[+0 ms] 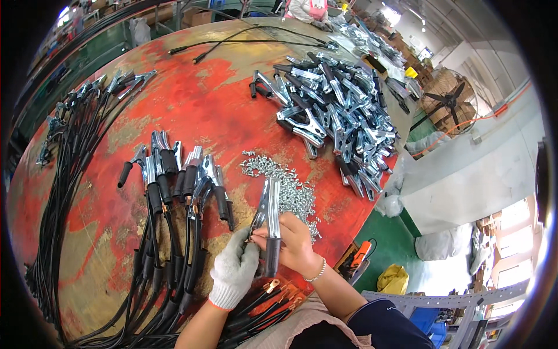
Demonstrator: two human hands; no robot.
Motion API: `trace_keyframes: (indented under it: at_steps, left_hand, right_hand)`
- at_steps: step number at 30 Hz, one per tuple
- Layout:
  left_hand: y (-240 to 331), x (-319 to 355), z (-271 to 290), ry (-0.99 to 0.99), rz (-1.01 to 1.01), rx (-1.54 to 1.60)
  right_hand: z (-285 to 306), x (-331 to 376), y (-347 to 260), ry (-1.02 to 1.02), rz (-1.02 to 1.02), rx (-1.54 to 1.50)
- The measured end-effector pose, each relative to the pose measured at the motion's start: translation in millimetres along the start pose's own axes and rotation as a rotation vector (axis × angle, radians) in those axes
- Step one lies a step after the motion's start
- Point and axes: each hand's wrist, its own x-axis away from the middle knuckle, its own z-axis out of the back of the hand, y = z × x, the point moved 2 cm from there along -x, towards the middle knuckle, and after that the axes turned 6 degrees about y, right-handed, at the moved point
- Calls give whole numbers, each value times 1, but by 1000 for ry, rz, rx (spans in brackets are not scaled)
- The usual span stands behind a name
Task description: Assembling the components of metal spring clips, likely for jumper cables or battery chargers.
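Note:
A silver metal clamp [272, 200] with a black grip sleeve stands upright in front of me, jaws pointing away. My right hand [297, 244], bare with a beaded bracelet, is closed around its handle end. In a white knit glove, my left hand [233, 270] is closed against the clamp's left side, near a small copper-coloured glint. What its fingers pinch is hidden. Small silver screws [290, 192] lie heaped just beyond the clamp. Below my hands, black cables [267, 305] end in bare copper lugs [271, 285].
Clamps joined to black cables [174, 232] lie left of my hands, with another cable bundle [75, 168] farther left. A large heap of loose clamps [337, 110] covers the back right of the red, worn table [197, 110]. A fan [447, 100] stands beyond the right edge; a person [308, 10] sits opposite.

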Motion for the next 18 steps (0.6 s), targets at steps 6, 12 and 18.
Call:
trace_keyframes:
  at_steps: [6, 12, 18]
  left_hand:
    - [13, 1, 6, -41, 19, 43]
    - [14, 3, 11, -53, 44, -6]
    - [27, 0, 12, -128, 182, 71]
  right_hand:
    - [5, 0, -1, -44, 74, 37]
    - [10, 10, -4, -130, 47, 106]
    - [10, 11, -6, -125, 84, 120]
